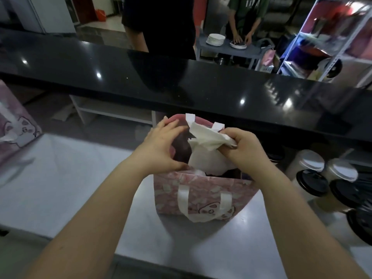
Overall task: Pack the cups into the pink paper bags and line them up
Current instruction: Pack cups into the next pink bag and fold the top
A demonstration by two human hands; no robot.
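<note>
Centre frame, my left hand (pixel 161 146) grips the pink paper bag (pixel 203 190) by its mouth, fingers spread; right hand (pixel 245 151) pinches white paper (pixel 205 141) over it; I'd tuck it low, holding the mouth wide; cups (pixel 313 182) wait lower right.

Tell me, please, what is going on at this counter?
A person is packing a pink paper bag that stands open on the steel worktop. The left hand holds the bag's mouth at its left side, while the right hand pinches a white sheet of paper over the opening. What is already inside is too dark to tell. Several lidded cups stand to the right, outside the bag, and a second pink bag sits at the far left.
</note>
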